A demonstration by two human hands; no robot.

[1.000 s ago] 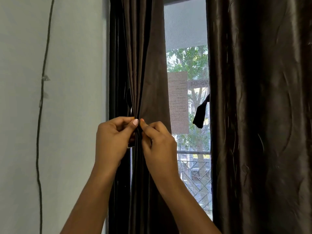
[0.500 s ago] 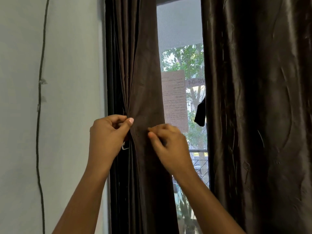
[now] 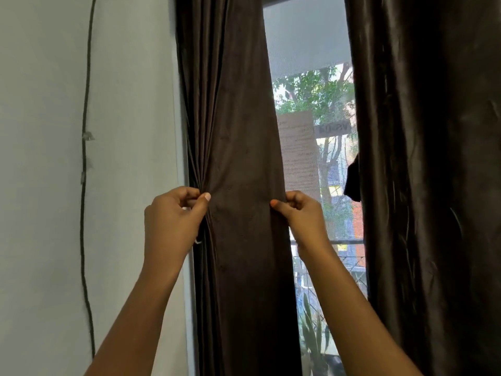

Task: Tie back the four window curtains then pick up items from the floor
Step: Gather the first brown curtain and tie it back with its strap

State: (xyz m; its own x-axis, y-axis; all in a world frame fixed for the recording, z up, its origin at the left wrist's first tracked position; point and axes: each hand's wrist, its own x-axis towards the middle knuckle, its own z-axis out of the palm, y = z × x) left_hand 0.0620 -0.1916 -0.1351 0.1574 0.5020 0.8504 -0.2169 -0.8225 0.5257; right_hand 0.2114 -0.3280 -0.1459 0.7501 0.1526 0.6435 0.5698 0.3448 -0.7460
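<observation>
- Head view: the left hand pinches the gathered folds at the wall-side edge of the near curtain, thumb pressed against curled fingers.
- The right hand pinches the same curtain's window-side edge, thumb tip on the cloth.
- A second ago both hands met at the middle of this curtain, thumbs almost touching. They have since drawn apart to its two edges, and the cloth between them lies flat and spread.
- The near curtain hangs between the wall and the window. The far curtain hangs loose to the right, untouched.
- No tie band can be made out. A small white bit shows below the left hand, too small to identify.
- Judgement: this looks like a re-grip to gather the full width, so this curtain is not yet tied. The floor is out of view, and the pick-up step has not begun.
</observation>
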